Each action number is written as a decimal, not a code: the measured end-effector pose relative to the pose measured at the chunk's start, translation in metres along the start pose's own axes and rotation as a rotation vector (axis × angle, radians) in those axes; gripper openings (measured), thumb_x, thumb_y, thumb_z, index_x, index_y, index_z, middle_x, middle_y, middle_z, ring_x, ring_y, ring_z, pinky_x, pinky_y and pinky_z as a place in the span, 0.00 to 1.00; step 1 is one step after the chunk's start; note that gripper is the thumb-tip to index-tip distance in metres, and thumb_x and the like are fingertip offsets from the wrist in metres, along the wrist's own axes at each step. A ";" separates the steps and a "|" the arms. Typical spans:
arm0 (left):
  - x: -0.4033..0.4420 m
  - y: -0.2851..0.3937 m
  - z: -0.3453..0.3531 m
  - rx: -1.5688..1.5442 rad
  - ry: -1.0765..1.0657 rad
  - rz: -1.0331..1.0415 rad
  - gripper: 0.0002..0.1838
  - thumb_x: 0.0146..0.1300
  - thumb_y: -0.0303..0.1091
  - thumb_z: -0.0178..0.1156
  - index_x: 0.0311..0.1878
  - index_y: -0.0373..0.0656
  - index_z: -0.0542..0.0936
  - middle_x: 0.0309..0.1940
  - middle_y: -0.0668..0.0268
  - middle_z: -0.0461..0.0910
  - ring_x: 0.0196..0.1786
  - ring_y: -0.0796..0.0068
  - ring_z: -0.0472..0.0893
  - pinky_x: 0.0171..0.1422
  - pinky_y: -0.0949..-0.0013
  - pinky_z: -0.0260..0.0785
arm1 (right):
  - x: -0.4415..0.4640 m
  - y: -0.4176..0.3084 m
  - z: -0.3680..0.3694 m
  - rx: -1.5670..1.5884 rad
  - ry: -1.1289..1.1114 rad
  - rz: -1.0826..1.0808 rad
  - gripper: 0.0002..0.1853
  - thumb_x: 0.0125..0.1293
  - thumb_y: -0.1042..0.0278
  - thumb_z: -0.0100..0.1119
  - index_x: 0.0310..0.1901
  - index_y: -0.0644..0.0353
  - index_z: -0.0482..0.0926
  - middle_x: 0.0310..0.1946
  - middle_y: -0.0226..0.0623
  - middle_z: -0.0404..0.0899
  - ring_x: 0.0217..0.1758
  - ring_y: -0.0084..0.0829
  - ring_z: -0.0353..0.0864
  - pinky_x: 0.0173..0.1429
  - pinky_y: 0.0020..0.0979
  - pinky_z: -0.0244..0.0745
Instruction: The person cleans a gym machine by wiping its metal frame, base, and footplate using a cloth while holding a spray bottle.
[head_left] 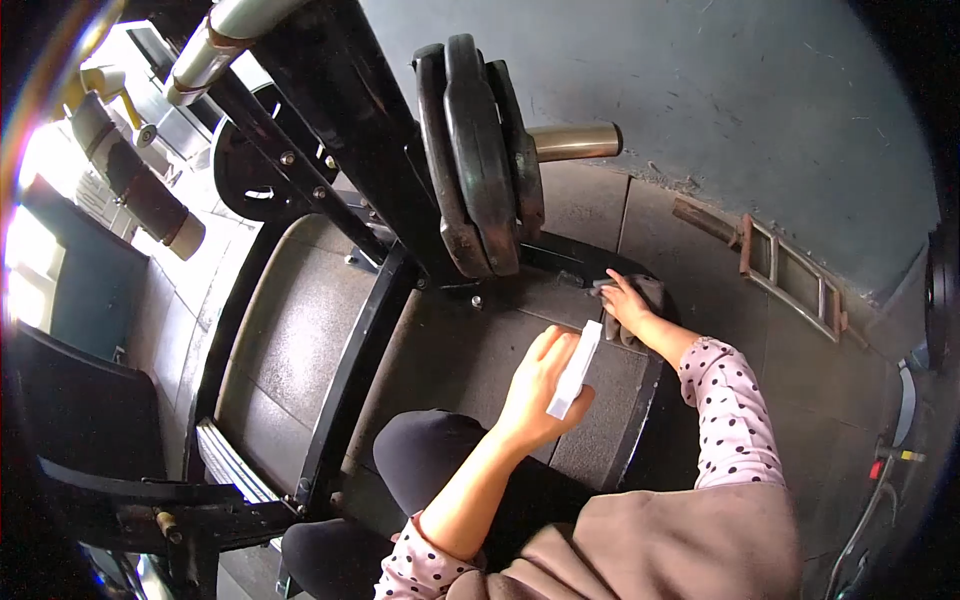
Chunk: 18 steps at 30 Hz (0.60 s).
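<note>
My left hand (540, 392) is closed around a slim white rectangular object (577, 372), seen nearly edge-on, so I cannot make out its kind. My right hand (626, 304) reaches farther forward, onto the low black frame bar of a weight machine. Under and around its fingers is a bunched dark grey cloth (650, 292), pressed against the bar's corner. The thumb and fingers are partly spread over the cloth. Left of that hand, thick black weight plates (482, 160) hang on a metal peg (575, 142).
The machine's black upright (335, 95) and floor bars (355, 370) stand to the left. A rusty metal frame (790, 275) lies along the grey wall (740, 110). Another round plate (245, 175) is behind the upright. My bent knees (425, 450) are close to the machine.
</note>
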<state>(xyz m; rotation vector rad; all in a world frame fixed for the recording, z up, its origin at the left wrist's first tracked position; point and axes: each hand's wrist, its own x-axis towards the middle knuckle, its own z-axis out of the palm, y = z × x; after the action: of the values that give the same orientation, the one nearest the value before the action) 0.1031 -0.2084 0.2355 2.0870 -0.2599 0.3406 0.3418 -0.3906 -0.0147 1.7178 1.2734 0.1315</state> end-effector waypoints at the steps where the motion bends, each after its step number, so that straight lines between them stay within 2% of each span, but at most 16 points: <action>1: 0.002 0.000 0.002 -0.002 -0.011 0.011 0.22 0.42 0.27 0.62 0.45 0.36 0.73 0.40 0.53 0.72 0.48 0.49 0.72 0.55 0.56 0.69 | 0.003 0.005 0.004 -0.028 0.138 0.027 0.20 0.71 0.51 0.42 0.58 0.40 0.78 0.67 0.18 0.70 0.77 0.21 0.54 0.78 0.59 0.11; 3: 0.005 0.002 0.005 -0.017 -0.019 0.019 0.21 0.42 0.27 0.61 0.43 0.35 0.73 0.39 0.53 0.71 0.47 0.49 0.72 0.54 0.56 0.69 | 0.006 0.023 -0.007 -0.107 0.333 0.059 0.21 0.70 0.52 0.41 0.58 0.41 0.78 0.70 0.17 0.66 0.78 0.20 0.51 0.80 0.59 0.16; 6: 0.010 0.008 0.004 -0.063 -0.021 -0.007 0.19 0.41 0.27 0.61 0.41 0.35 0.72 0.37 0.53 0.70 0.46 0.49 0.72 0.53 0.55 0.68 | 0.032 0.036 -0.025 0.012 0.335 0.028 0.22 0.69 0.52 0.42 0.60 0.42 0.76 0.72 0.17 0.62 0.79 0.21 0.49 0.80 0.58 0.19; 9: 0.015 0.006 0.004 -0.011 0.053 0.083 0.19 0.40 0.23 0.60 0.41 0.34 0.74 0.35 0.53 0.72 0.40 0.51 0.74 0.45 0.59 0.70 | 0.032 0.020 -0.024 -0.045 0.260 0.094 0.23 0.67 0.51 0.44 0.62 0.42 0.74 0.75 0.21 0.57 0.81 0.28 0.42 0.80 0.58 0.20; 10: 0.016 0.005 0.003 -0.013 0.057 0.071 0.19 0.40 0.23 0.60 0.41 0.34 0.74 0.35 0.53 0.72 0.40 0.51 0.74 0.45 0.58 0.70 | 0.029 0.013 -0.022 -0.055 0.240 0.126 0.24 0.67 0.51 0.44 0.63 0.42 0.74 0.75 0.22 0.56 0.81 0.29 0.40 0.80 0.57 0.20; 12: 0.012 0.004 0.003 -0.018 0.061 0.038 0.18 0.40 0.23 0.60 0.40 0.34 0.74 0.35 0.53 0.72 0.40 0.51 0.74 0.45 0.58 0.70 | 0.013 -0.006 -0.003 -0.038 0.067 0.114 0.25 0.69 0.48 0.43 0.65 0.42 0.72 0.76 0.23 0.54 0.82 0.39 0.32 0.79 0.58 0.18; 14: 0.009 0.002 0.001 0.002 0.024 0.017 0.18 0.40 0.25 0.60 0.40 0.34 0.73 0.36 0.53 0.71 0.43 0.49 0.72 0.50 0.56 0.69 | -0.009 -0.029 0.019 0.036 -0.166 0.137 0.27 0.71 0.50 0.41 0.70 0.43 0.66 0.77 0.28 0.51 0.82 0.42 0.34 0.79 0.59 0.19; 15: 0.007 0.002 0.001 0.008 0.008 0.010 0.18 0.40 0.25 0.60 0.39 0.35 0.72 0.36 0.53 0.70 0.45 0.49 0.72 0.52 0.55 0.68 | -0.026 -0.036 0.008 0.039 -0.255 0.147 0.27 0.72 0.51 0.40 0.71 0.47 0.64 0.77 0.32 0.51 0.82 0.43 0.38 0.79 0.60 0.21; 16: 0.007 0.001 0.001 0.049 0.051 0.087 0.18 0.40 0.24 0.60 0.39 0.35 0.74 0.35 0.54 0.71 0.39 0.52 0.74 0.45 0.59 0.69 | -0.043 -0.044 -0.004 0.040 -0.345 0.155 0.28 0.73 0.52 0.38 0.72 0.51 0.63 0.77 0.35 0.51 0.81 0.44 0.41 0.79 0.60 0.23; 18: 0.006 0.005 -0.001 0.016 0.063 0.046 0.18 0.40 0.24 0.61 0.39 0.35 0.74 0.34 0.54 0.71 0.39 0.52 0.74 0.44 0.59 0.69 | -0.049 -0.074 -0.007 0.133 -0.473 0.144 0.28 0.73 0.52 0.41 0.69 0.55 0.66 0.73 0.40 0.60 0.77 0.47 0.53 0.76 0.65 0.29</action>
<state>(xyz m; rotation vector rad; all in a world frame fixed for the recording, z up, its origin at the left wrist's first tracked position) 0.1070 -0.2106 0.2425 2.0846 -0.2683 0.4372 0.2654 -0.4254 -0.0444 1.8149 0.8245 -0.2680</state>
